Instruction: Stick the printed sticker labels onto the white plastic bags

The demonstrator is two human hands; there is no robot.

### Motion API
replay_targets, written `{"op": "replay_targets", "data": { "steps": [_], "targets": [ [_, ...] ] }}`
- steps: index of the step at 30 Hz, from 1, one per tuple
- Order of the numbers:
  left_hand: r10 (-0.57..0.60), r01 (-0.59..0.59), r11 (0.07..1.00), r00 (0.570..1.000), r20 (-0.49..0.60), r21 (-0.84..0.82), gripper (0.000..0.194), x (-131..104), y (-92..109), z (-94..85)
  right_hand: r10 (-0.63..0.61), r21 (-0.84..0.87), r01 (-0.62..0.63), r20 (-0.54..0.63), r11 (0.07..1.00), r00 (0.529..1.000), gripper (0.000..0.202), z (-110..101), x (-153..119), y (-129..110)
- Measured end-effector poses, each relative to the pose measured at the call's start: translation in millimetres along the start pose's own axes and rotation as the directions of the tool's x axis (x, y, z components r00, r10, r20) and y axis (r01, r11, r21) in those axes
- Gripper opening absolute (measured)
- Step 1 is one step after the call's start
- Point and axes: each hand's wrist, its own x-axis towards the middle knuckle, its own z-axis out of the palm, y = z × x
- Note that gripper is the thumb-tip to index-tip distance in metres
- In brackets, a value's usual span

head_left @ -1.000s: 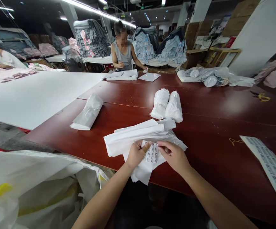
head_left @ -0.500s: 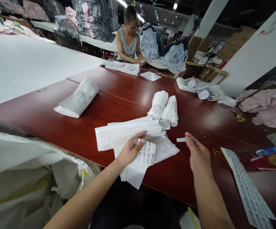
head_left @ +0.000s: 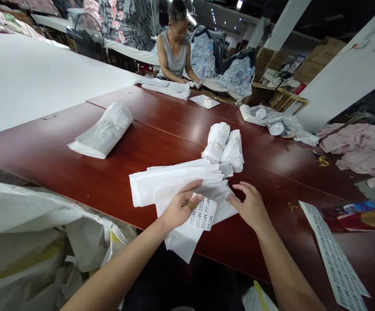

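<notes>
My left hand (head_left: pixel 181 208) is closed on a small sheet of stickers (head_left: pixel 206 214), pinching it between thumb and fingers. Black "M" lettering repeats across this sheet. Beneath it lies a loose, fanned pile of white plastic bags (head_left: pixel 161 183) on the dark red table. At the right end of the pile, my right hand (head_left: pixel 251 206) has its thumb and fingers apart, with the thumb close to a bag's surface. A small printed label (head_left: pixel 228 199) shows on that bag beside the thumb. I cannot tell whether the thumb touches it.
Two banded white rolls (head_left: pixel 218 142) stand just behind the pile. A folded plastic bundle (head_left: pixel 105 129) lies left, and a longer sticker sheet (head_left: pixel 332 255) right. Yellow-handled scissors (head_left: pixel 323 161) lie further right. A co-worker (head_left: pixel 176 52) works across the table (head_left: pixel 161 142).
My right hand has moved left from beside the pile to the bag, its fingers spreading. The small label strip it held now appears on the bag. My left hand still holds the sticker sheet.
</notes>
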Motion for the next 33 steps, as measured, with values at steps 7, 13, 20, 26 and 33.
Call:
{"op": "replay_targets", "data": {
  "steps": [7, 13, 20, 26, 33],
  "targets": [
    [0.067, -0.064, 0.994, 0.997, -0.028, 0.094, 0.044, 3, -3, -0.6, -0.195, -0.232, 0.255, 0.253, 0.939, 0.948, 0.017, -8, 25, -14],
    [0.304, -0.417, 0.763, 0.906, 0.295, 0.494, 0.028, -13, 2, 14.9, -0.461, -0.385, 0.641, 0.464, 0.664, 0.756, 0.023, -19, 27, -29],
    [0.369, -0.507, 0.404, 0.852, 0.371, 0.762, 0.031, -44, -16, 54.2, -0.817, -0.184, 0.966, 0.518, 0.183, 0.253, 0.023, 22, 13, -110],
    [0.406, -0.585, 0.480, 0.808, 0.427, 0.654, 0.029, -46, -7, 54.8, -0.835, 0.118, 0.879, 0.392, 0.461, 0.385, 0.023, 57, 12, -185],
    [0.225, -0.222, 0.857, 0.973, 0.050, 0.465, 0.035, -6, 9, 18.0, -0.565, 0.309, 0.505, 0.145, 0.806, 0.812, 0.027, -9, 7, -122]
  ]
}}
